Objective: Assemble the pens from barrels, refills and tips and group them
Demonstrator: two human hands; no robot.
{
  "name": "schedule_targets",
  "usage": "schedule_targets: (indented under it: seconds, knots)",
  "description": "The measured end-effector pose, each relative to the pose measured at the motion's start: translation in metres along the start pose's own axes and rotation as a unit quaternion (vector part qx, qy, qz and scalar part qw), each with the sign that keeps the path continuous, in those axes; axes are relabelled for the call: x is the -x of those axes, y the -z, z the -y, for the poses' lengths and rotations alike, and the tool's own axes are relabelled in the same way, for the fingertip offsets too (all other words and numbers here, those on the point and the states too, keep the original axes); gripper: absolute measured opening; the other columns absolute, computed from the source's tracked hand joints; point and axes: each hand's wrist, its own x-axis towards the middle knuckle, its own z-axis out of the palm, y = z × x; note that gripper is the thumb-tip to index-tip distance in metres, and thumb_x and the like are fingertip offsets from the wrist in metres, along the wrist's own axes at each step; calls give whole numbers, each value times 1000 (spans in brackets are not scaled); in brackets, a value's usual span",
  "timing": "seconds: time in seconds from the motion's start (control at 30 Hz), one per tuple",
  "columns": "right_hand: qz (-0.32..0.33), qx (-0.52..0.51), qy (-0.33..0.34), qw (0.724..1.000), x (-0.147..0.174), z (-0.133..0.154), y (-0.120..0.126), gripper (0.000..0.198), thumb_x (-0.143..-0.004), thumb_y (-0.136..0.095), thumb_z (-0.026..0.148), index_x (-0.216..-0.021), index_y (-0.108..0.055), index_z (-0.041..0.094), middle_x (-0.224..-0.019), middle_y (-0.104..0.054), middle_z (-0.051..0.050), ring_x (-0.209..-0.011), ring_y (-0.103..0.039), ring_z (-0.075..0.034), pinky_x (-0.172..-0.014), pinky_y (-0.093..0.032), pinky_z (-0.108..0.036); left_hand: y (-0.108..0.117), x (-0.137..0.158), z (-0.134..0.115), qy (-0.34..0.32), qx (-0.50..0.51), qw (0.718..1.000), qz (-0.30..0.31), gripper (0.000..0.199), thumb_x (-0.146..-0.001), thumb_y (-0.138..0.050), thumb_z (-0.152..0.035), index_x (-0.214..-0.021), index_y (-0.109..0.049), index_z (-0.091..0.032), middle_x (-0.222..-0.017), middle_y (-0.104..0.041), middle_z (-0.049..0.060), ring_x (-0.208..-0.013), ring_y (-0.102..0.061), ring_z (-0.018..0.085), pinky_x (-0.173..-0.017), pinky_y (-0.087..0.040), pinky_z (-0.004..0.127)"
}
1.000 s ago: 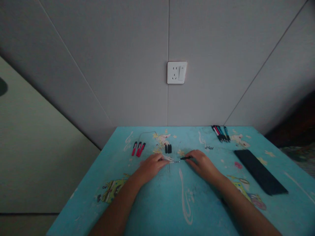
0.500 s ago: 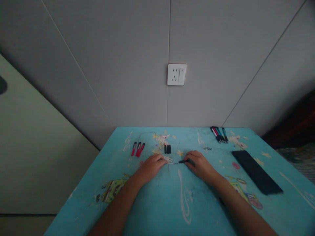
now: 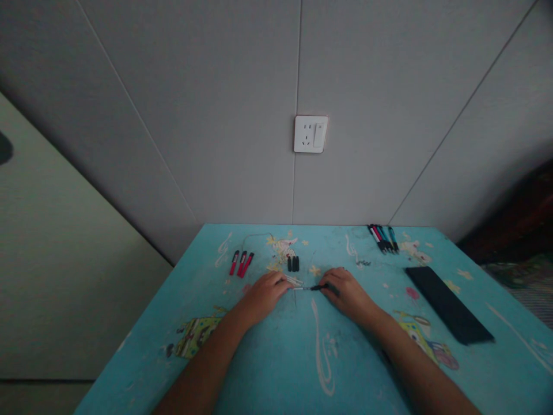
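My left hand is closed with its fingertips on a thin white pen refill that points to the right. My right hand pinches a dark pen barrel, held low over the table and pointing left. The refill's dark tip meets or nearly meets the barrel's left end; I cannot tell whether it is inside. Several more white refills lie just beyond my left fingertips. Behind them stand close together three short black pen parts. Farther left are three red pen parts with black ends.
A blue patterned cloth covers the table. Several assembled-looking pens lie at the back right. A long black flat case rests right of my right arm. The wall with a socket stands behind the table.
My right hand has moved slightly left, bringing the dark barrel up to the refill's tip, so the gap between them has closed or nearly closed. My left hand stays about where it was.
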Motion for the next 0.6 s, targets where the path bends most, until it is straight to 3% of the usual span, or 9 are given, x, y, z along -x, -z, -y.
schedule_targets:
  seconds: [0.3, 0.5, 0.6]
  knots:
    - [-13, 4, -3, 1000, 0, -2, 4, 14, -88, -56, 21, -100, -65, 21, -100, -63, -6, -97, -56, -23, -88, -44, -39, 3, -2, 1, -88, -129, 988, -10, 18, -90, -56, -28, -102, -69, -27, -93, -65, 4, -88, -61, 19, -80, -47, 29]
    - [-19, -3, 5, 1000, -1, -4, 0, 13, -88, -58, 22, -99, -64, 21, -100, -63, -5, -97, -57, -22, -88, -44, -39, 3, -2, -1, -31, -263, 959, 98, 23, -96, -46, -23, -111, -63, -22, -105, -60, 5, -101, -55, 19, -89, -45, 33]
    - [-24, -9, 5, 1000, 0, -8, 0, 13, -88, -58, 22, -99, -63, 21, -99, -63, -5, -95, -57, -22, -87, -45, -39, 4, -2, -2, -32, -291, 949, 115, 24, -96, -46, -23, -114, -62, -22, -106, -59, 5, -102, -54, 19, -89, -44, 33]
